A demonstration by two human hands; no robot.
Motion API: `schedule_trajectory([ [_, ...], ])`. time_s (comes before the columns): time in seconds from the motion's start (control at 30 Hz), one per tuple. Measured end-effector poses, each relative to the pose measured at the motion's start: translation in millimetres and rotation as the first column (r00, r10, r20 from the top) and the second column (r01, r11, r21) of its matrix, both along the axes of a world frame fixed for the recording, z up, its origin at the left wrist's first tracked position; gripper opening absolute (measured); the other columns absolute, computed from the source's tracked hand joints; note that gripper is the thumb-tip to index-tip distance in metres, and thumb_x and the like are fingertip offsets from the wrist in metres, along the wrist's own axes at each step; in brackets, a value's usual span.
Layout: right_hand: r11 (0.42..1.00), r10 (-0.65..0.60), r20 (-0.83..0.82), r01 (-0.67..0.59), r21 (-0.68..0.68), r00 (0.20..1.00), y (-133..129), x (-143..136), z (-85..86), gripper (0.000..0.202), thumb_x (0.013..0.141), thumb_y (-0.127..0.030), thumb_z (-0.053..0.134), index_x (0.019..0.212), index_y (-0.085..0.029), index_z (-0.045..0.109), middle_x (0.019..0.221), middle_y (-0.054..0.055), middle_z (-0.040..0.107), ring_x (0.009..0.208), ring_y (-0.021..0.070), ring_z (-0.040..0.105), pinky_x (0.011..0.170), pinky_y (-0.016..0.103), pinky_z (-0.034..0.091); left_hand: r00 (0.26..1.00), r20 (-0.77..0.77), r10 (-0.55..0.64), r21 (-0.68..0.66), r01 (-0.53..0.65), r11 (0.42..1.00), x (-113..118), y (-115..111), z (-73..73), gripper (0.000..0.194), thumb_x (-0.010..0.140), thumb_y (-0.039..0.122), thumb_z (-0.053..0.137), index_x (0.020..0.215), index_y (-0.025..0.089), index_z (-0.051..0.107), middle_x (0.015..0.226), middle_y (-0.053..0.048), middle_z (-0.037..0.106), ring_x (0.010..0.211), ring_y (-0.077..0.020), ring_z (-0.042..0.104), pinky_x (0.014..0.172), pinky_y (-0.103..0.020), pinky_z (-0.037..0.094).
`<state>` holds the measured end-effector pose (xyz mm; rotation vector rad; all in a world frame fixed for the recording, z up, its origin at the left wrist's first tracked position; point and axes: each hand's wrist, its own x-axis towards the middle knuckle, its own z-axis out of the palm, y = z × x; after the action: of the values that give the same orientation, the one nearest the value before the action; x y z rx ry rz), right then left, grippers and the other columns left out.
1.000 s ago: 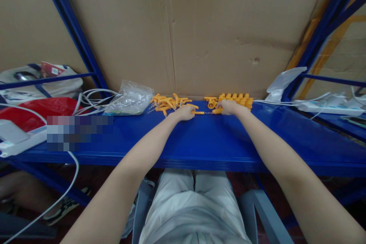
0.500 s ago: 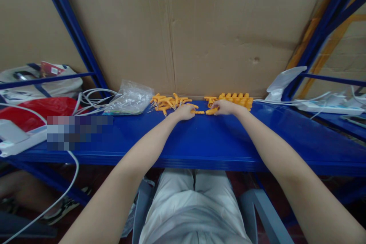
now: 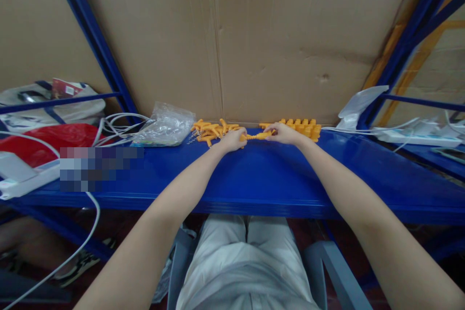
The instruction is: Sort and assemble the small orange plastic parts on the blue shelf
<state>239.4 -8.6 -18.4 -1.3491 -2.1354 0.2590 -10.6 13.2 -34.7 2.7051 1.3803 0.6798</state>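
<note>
My left hand (image 3: 233, 140) is closed on the handle of an orange corkscrew, whose spiral (image 3: 251, 138) points right. My right hand (image 3: 282, 133) pinches an orange plastic sleeve (image 3: 263, 135) in line with that spiral. The spiral's tip meets the sleeve's near end; how deep it sits inside is too small to tell. Left of my hands lies a loose pile of orange corkscrews (image 3: 210, 131) with T-shaped handles and bare metal spirals. Behind my right hand, several orange plastic pieces (image 3: 305, 128) stand packed in rows, partly hidden by the hand.
A blue tabletop (image 3: 254, 179) runs under both arms, with a cardboard panel (image 3: 276, 58) behind it. A clear plastic bag (image 3: 167, 123) lies left of the pile. White cables and a power strip (image 3: 417, 136) lie at right, a red bag (image 3: 54, 140) at left.
The spiral and the sleeve, apart by a small gap before, now meet end to end. Both hands have shifted slightly, the left one away from the pile's edge.
</note>
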Motion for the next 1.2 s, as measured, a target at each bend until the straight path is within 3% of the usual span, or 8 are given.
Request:
schedule_trajectory([
  [0.17,0.992,0.016,-0.157,-0.036,-0.124,0.987,3,9,-2.4,0.037,0.076,-0.026,0.081,0.111,-0.019,0.073,0.109,0.01,0.076,0.098,0.0239,0.072,0.093,0.042,0.059,1.0,-0.016,0.022,0.023,-0.022,0.999,-2,0,-0.2,0.033,0.084,0.024,0.062,0.117,0.021,0.065,0.114,-0.009,0.076,0.11,-0.029,0.071,0.1,-0.045,0.053],
  [0.27,0.985,0.029,-0.23,-0.066,-0.158,0.973,4,14,-3.0,0.036,0.074,-0.028,0.084,0.107,-0.019,0.071,0.111,0.01,0.075,0.099,0.0235,0.073,0.095,0.043,0.059,0.999,-0.025,0.042,0.038,-0.041,0.998,-2,-2,1.4,0.036,0.086,0.025,0.061,0.121,0.02,0.065,0.109,-0.009,0.077,0.107,-0.0291,0.072,0.1,-0.046,0.053],
  [0.47,0.943,-0.015,-0.407,-0.123,-0.31,0.913,-8,8,-1.0,0.035,0.084,-0.056,0.077,0.09,-0.023,0.069,0.093,0.01,0.077,0.089,0.0258,0.076,0.088,0.047,0.062,1.0,0.009,0.029,0.065,-0.03,0.997,-2,-7,7.4,0.035,0.084,0.026,0.065,0.118,0.021,0.066,0.096,-0.006,0.078,0.1,-0.0275,0.074,0.096,-0.044,0.055],
  [0.63,0.916,-0.135,-0.459,-0.066,-0.397,0.878,-18,-2,2.1,0.044,0.09,-0.066,0.066,0.087,-0.022,0.067,0.085,0.013,0.076,0.086,0.0265,0.077,0.081,0.044,0.063,0.999,0.04,0.03,0.063,-0.032,0.998,-1,-10,9.9,0.03,0.084,0.027,0.067,0.114,0.022,0.067,0.092,-0.004,0.078,0.097,-0.0268,0.074,0.092,-0.043,0.056],
  [0.77,0.89,-0.123,-0.455,-0.105,-0.444,0.882,-22,-1,5.3,0.037,0.09,-0.06,0.071,0.095,-0.023,0.065,0.087,0.011,0.076,0.086,0.0242,0.077,0.082,0.041,0.063,0.999,0.033,0.041,0.055,-0.043,0.998,-1,-11,10.4,0.031,0.083,0.026,0.068,0.114,0.021,0.067,0.094,-0.005,0.078,0.098,-0.0272,0.074,0.093,-0.044,0.056],
  [0.93,0.894,-0.09,-0.479,-0.141,-0.426,0.873,-24,3,9.0,0.041,0.078,-0.044,0.087,0.103,-0.024,0.063,0.09,0.007,0.078,0.085,0.0216,0.077,0.083,0.04,0.063,0.998,0.051,0.045,0.038,-0.046,0.998,-2,-14,12.7,0.028,0.085,0.027,0.067,0.112,0.021,0.066,0.092,-0.005,0.078,0.095,-0.0262,0.075,0.091,-0.042,0.056],
  [1.03,0.888,-0.081,-0.467,-0.148,-0.435,0.881,-23,1,7.8,0.039,0.084,-0.057,0.078,0.09,-0.021,0.065,0.085,0.012,0.077,0.083,0.0245,0.077,0.082,0.043,0.063,0.997,0.068,0.037,0.035,-0.04,0.999,-2,-15,14.0,0.029,0.086,0.026,0.067,0.115,0.021,0.064,0.092,-0.004,0.078,0.096,-0.0257,0.075,0.093,-0.042,0.055],
  [1.2,0.886,-0.157,-0.406,-0.054,-0.461,0.9,-19,-4,3.0,0.065,0.087,-0.083,0.05,0.083,-0.022,0.07,0.069,0.013,0.073,0.067,0.0263,0.075,0.072,0.046,0.065,0.996,0.07,0.05,0.047,-0.054,0.997,0,-16,13.7,0.029,0.087,0.029,0.067,0.115,0.022,0.063,0.092,-0.004,0.078,0.098,-0.0268,0.074,0.091,-0.042,0.055],
])
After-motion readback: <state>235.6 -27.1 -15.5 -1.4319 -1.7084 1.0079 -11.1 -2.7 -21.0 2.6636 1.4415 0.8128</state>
